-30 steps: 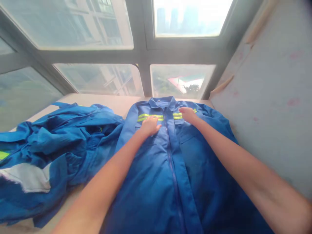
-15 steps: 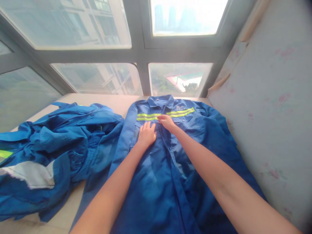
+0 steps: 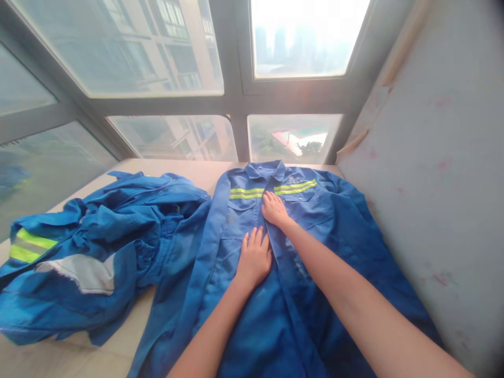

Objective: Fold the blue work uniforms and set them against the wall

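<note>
A blue work jacket [image 3: 334,231] with yellow-green reflective stripes lies spread flat, front up, collar toward the window. My left hand [image 3: 255,257] rests flat on its left chest panel, fingers stretched out. My right hand [image 3: 274,209] lies palm down on the front placket just below the stripes, fingers extended. Neither hand holds anything; both press on the cloth beside the zip line.
A crumpled heap of blue work clothes [image 3: 98,247] with a reflective band lies to the left on the beige ledge [image 3: 71,357]. Large window panes [image 3: 177,136] stand behind. A pale wall panel [image 3: 433,173] rises on the right, touching the jacket's edge.
My left hand has slid down the jacket toward me. My right hand moved from the right chest to the centre placket and slightly lower. The view shifted a little.
</note>
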A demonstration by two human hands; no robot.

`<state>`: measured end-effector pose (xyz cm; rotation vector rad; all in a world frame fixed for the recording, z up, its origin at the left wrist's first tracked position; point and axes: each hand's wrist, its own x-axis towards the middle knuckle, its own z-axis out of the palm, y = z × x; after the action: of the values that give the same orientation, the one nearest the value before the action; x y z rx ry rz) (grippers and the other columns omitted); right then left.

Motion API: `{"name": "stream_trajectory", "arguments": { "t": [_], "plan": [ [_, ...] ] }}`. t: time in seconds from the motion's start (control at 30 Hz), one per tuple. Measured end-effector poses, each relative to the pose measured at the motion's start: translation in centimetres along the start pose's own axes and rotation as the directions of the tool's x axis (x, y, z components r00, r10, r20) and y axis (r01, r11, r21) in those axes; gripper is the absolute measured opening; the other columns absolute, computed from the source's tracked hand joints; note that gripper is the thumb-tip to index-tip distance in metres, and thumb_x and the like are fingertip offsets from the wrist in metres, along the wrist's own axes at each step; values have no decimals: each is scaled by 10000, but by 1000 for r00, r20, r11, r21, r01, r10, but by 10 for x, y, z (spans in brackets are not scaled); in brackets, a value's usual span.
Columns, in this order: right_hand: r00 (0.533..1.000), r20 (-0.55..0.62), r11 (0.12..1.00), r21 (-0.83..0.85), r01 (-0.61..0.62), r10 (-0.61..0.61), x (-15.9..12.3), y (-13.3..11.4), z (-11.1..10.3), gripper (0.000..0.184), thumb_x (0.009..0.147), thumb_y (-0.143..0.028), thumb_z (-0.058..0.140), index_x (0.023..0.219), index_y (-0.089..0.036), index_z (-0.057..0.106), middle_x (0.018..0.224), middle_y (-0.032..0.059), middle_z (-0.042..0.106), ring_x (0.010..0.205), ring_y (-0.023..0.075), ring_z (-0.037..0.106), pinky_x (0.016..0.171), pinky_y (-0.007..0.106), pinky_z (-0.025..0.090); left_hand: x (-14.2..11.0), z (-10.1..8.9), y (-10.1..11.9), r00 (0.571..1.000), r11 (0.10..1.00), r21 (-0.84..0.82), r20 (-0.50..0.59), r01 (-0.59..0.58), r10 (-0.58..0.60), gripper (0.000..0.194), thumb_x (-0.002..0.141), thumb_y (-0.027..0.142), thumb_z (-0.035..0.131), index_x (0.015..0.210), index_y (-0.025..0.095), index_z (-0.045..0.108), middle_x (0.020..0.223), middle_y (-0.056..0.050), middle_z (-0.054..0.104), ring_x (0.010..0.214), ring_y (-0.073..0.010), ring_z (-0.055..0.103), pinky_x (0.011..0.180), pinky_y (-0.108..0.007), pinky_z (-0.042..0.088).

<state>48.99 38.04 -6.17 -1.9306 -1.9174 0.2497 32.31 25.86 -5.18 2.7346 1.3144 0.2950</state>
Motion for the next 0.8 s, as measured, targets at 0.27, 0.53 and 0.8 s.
{"name": "stream_trajectory", "arguments": {
  "t": [0.27,0.53,0.8],
  "plan": [
    [1000,8,995,-98,-18,19,69,17,12,530,947,-326,429,1465,-214,446,1619,80,300,1460,337,271,1172,558,207,1,-1,-3,1000,999,-48,20,9,-8,519,967,326,381,1472,228,452,1589,-83,376,1493,-285,276,1217,-521,252],
    [999,33,994,-113,2,2,37,10,10,512,978,-320,420,1475,-199,435,1624,83,287,1484,316,238,1195,530,176,19,-2,-7,999,999,-29,16,34,-34,502,968,310,396,1452,199,465,1583,-82,389,1468,-273,318,1199,-493,266],
    [998,63,998,63,-10,6,-87,-6,-16,440,971,-193,380,1369,-162,564,1509,94,481,1425,205,385,1184,349,296,12,-5,-2,998,998,-12,-18,56,-56,507,992,351,389,1484,247,447,1524,-90,477,1449,-276,361,1206,-493,244]
  ]
}}
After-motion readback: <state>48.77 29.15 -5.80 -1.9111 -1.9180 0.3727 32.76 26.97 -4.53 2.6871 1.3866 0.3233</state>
